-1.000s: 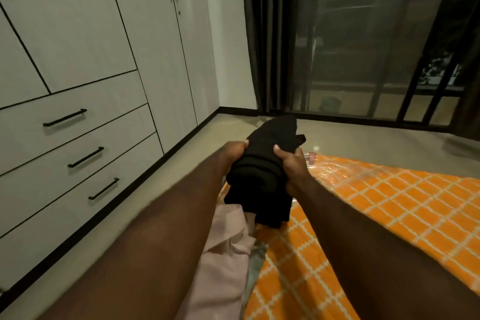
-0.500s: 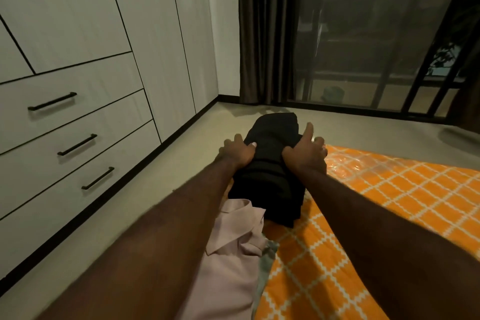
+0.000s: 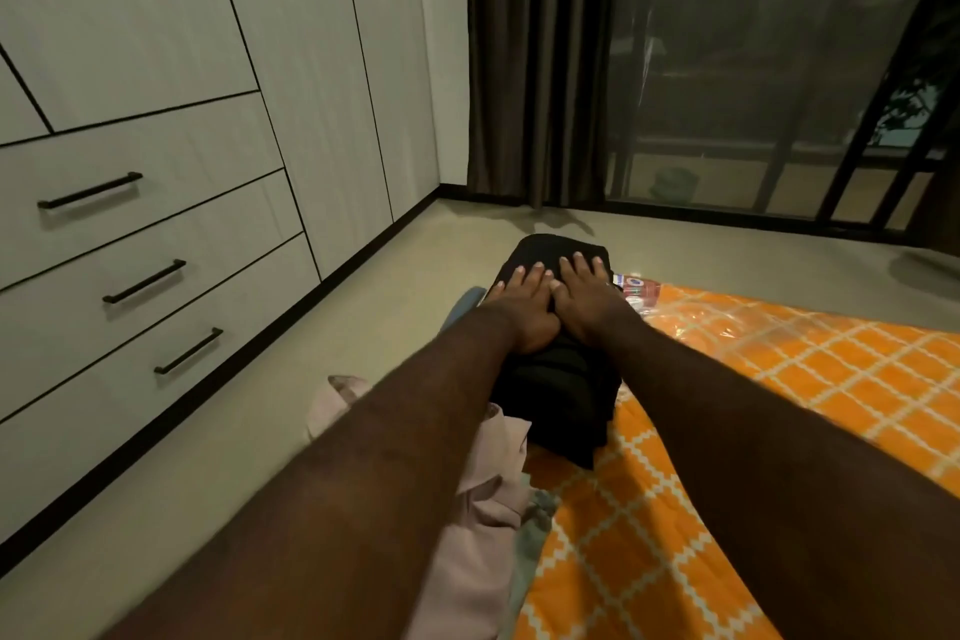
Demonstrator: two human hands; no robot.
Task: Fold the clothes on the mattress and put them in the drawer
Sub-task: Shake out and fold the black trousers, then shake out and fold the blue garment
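A folded black garment [image 3: 561,395] lies at the left edge of the mattress [image 3: 753,421], which has an orange cover with a white lattice pattern. My left hand [image 3: 522,299] and my right hand [image 3: 584,294] lie flat side by side on its far half, fingers straight, pressing down. A pale pink shirt [image 3: 478,509] is crumpled just nearer to me, partly under my left forearm. Three closed drawers with black bar handles [image 3: 145,281] sit in the white wardrobe at the left.
A strip of beige floor [image 3: 260,421] runs between the wardrobe and the mattress. A small red-and-white packet [image 3: 636,286] lies at the mattress's far corner. Dark curtains [image 3: 530,68] and a glass sliding door [image 3: 779,94] close the far side.
The black garment was held up in both hands, then laid on the mattress. My hands have let go and now lie flat together on top of it.
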